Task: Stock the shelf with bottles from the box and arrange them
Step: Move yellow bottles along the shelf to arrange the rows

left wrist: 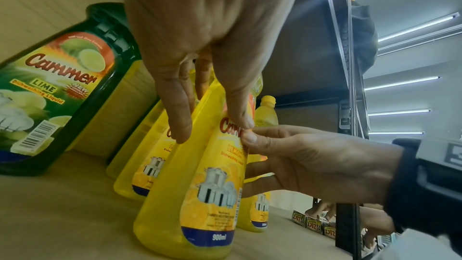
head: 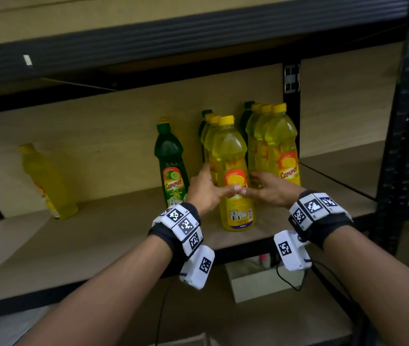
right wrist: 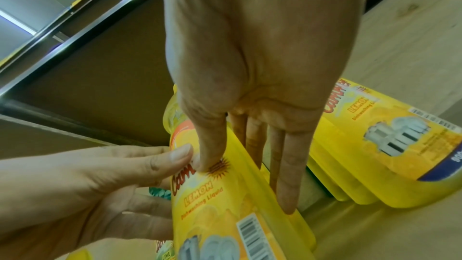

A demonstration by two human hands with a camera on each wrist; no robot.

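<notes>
A yellow lemon dishwashing bottle (head: 234, 156) stands upright near the front of the wooden shelf board (head: 86, 233), at the head of a row of yellow bottles. My left hand (head: 217, 182) lies against its left side and my right hand (head: 251, 184) against its right side. Both thumbs press on the front label and their tips meet there. In the left wrist view the left hand (left wrist: 212, 128) has straight fingers beside the bottle (left wrist: 200, 205). The right hand (right wrist: 245, 181) is also straight-fingered in the right wrist view. A second yellow row (head: 281, 146) stands to the right.
A green lime bottle (head: 172, 166) stands just left of my left hand. One yellow bottle (head: 46, 181) stands alone far left. A black upright (head: 403, 121) bounds the shelf on the right, a dark beam (head: 173, 38) runs overhead. Below hangs a white box (head: 261, 283).
</notes>
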